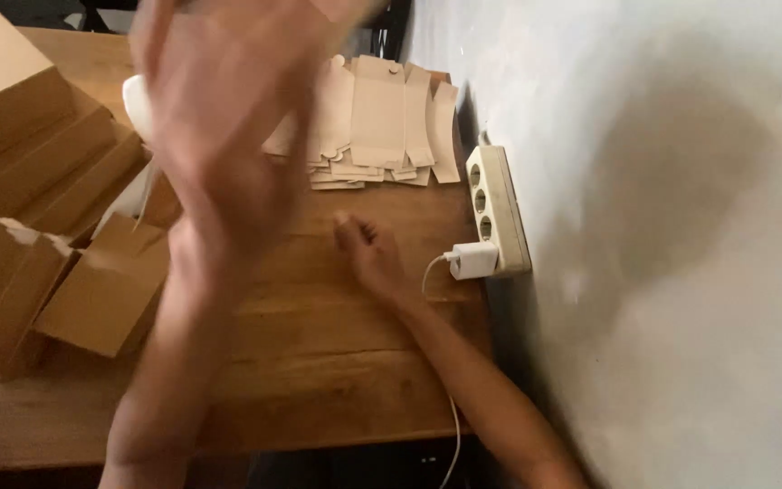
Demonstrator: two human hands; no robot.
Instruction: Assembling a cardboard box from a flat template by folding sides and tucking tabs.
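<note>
I see folded brown boxes [92,290] piled far left, and a stack of flat blanks [382,127] left unfolded at the far edge. Left hand [219,118] raised, blurred; grip unreadable. Right hand [368,254] rests loosely curled, empty, on the table [337,362] near the power strip [497,210].

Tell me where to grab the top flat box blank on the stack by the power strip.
Probably best taken by the near edge of the top flat box blank, coming from the bare table side. It lies flat on a fanned stack, so that edge overhangs; the power strip and wall crowd its right. The right hand rests closest.
</note>
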